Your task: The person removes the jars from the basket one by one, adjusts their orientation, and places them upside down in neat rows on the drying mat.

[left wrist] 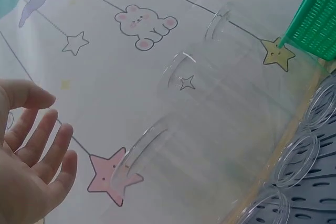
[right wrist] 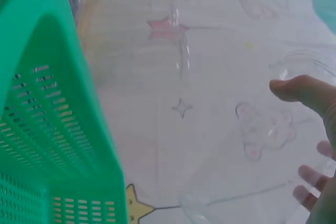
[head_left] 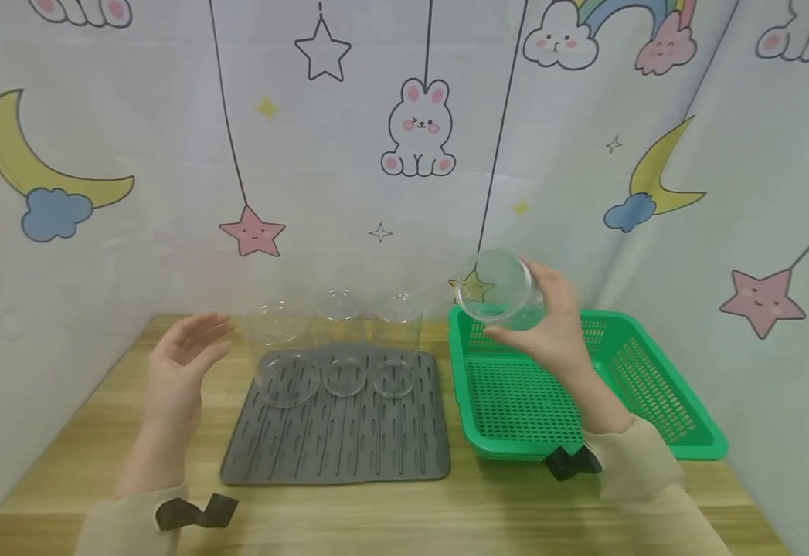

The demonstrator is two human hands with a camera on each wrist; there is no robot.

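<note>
My right hand [head_left: 555, 328] grips a clear plastic cup [head_left: 494, 286] between thumb and fingers, tilted, above the back left of a green basket [head_left: 470, 432]. In the right wrist view only faint edges of that cup show near the thumb [right wrist: 304, 90]. My left hand [head_left: 183, 355] is raised with its fingers loosely bent, holding nothing, just left of the nearest clear cup [head_left: 282, 351]. Two more clear cups, a middle one [head_left: 340, 340] and a right one [head_left: 397, 340], stand beside it in a row on the back of a grey ridged mat [head_left: 348, 455].
The mat and basket sit side by side on a wood-grain table [head_left: 348, 517]. Behind and at the sides hangs a white curtain [head_left: 348, 193] printed with stars, moons and bunnies. Black bands [head_left: 195, 511] circle both wrists.
</note>
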